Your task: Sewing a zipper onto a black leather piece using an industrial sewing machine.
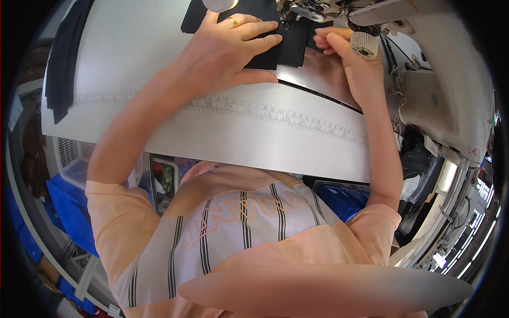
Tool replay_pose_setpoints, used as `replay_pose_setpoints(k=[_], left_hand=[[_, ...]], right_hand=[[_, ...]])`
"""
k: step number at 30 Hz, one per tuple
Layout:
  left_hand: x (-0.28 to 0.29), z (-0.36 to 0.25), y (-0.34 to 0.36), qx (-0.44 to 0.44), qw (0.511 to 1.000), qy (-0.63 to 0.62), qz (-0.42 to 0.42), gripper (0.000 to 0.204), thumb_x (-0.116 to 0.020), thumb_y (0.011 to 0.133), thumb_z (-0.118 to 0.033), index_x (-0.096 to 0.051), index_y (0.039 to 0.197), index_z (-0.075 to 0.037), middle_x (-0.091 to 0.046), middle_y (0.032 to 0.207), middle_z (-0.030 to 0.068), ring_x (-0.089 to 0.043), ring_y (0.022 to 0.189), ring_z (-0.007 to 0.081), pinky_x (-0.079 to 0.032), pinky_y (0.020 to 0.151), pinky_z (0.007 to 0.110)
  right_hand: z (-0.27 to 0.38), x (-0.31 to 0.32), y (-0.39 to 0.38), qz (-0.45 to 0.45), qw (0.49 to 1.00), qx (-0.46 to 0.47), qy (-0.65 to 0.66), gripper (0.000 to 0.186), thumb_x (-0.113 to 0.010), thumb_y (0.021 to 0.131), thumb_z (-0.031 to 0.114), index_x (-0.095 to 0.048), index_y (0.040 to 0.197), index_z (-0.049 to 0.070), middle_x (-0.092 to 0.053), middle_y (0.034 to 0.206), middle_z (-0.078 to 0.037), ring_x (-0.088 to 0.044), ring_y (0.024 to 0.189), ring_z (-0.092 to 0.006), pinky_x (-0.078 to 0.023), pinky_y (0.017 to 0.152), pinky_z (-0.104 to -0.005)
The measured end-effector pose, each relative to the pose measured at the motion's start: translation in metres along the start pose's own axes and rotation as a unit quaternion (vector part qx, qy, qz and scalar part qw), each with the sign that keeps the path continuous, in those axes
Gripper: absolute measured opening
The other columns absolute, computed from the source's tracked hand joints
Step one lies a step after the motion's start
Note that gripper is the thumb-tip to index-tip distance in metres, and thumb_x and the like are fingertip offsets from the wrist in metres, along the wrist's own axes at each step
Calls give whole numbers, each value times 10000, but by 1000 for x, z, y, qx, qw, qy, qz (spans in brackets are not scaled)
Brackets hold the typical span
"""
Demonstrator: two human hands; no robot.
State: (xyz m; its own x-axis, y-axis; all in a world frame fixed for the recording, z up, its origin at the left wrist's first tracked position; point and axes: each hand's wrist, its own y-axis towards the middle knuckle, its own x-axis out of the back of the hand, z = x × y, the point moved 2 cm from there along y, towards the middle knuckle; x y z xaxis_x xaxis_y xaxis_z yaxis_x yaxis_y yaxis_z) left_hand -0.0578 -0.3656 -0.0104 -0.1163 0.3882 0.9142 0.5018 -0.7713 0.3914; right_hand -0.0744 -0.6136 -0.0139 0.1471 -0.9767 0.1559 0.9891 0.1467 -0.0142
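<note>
**Head view: both hands on dark cloth at the sewing machine**

Head camera looks down, and up at the top centre of the frame the black fabric point(292, 45) lies flat on the pale grey worktop point(132, 58), its right-hand part running in under the needle area of the sewing machine point(445, 90). The left hand point(225, 50) is spread flat over the cloth, fingers stretched toward the right, a gold ring point(233, 21) showing on one finger; its grip is wide, pressing down on the fabric instead of pinching it. The thumb lies along the lower edge of the cloth.

Over at the upper right, the right hand point(350, 63) sits just beside the machine, fingertips curled in at the cloth's right edge. Its grip is narrow, fingers bunched close, though whether they actually pinch the fabric I cannot tell from here. A white ribbed knob point(363, 44) on the machine sits right over that hand's knuckles.

Below both hands, a printed ruler strip point(275, 114) runs across the worktop from left to right. At the upper left, a length of dark cloth point(63, 63) hangs over the worktop's edge, well apart from the hands. Lower left, blue bins point(71, 206) stand under the worktop. The person's peach striped shirt point(238, 222) fills the lower middle.
</note>
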Motion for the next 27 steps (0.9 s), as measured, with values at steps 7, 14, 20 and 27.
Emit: replay_pose_setpoints(k=[7,14,20,27], left_hand=[[-1,-3,-3,-5,1000,16,-2,452,-736,824,-374,-669,1197,-127,-626,1287,1,-603,1107,210,-293,1090,629],[-6,-4,2,-13,996,76,-37,315,-707,832,-180,-688,1141,-122,-663,1220,-5,-633,1030,178,-345,1079,568],[-3,-6,6,-16,1000,17,-20,293,-683,853,-183,-676,1107,-37,-686,1074,75,-644,909,203,-471,886,428],[-8,-6,4,-16,996,71,-51,306,-693,807,-121,-694,1113,-126,-668,1207,-12,-642,1029,157,-382,1067,524]], right_hand=[[-4,-16,-12,-19,878,222,-424,270,-654,898,89,-707,1159,135,-667,1193,-44,-654,1024,-155,-507,877,-255],[2,-23,-12,-29,851,250,-461,291,-651,891,96,-702,1170,158,-653,1214,-51,-655,999,-185,-529,817,-274],[7,-30,-12,-11,803,258,-538,364,-612,893,73,-663,1234,187,-628,1230,-51,-609,1022,-232,-525,837,-321],[9,-33,-12,-5,798,252,-548,401,-605,885,66,-643,1258,208,-615,1236,-54,-583,1041,-263,-524,844,-349]])
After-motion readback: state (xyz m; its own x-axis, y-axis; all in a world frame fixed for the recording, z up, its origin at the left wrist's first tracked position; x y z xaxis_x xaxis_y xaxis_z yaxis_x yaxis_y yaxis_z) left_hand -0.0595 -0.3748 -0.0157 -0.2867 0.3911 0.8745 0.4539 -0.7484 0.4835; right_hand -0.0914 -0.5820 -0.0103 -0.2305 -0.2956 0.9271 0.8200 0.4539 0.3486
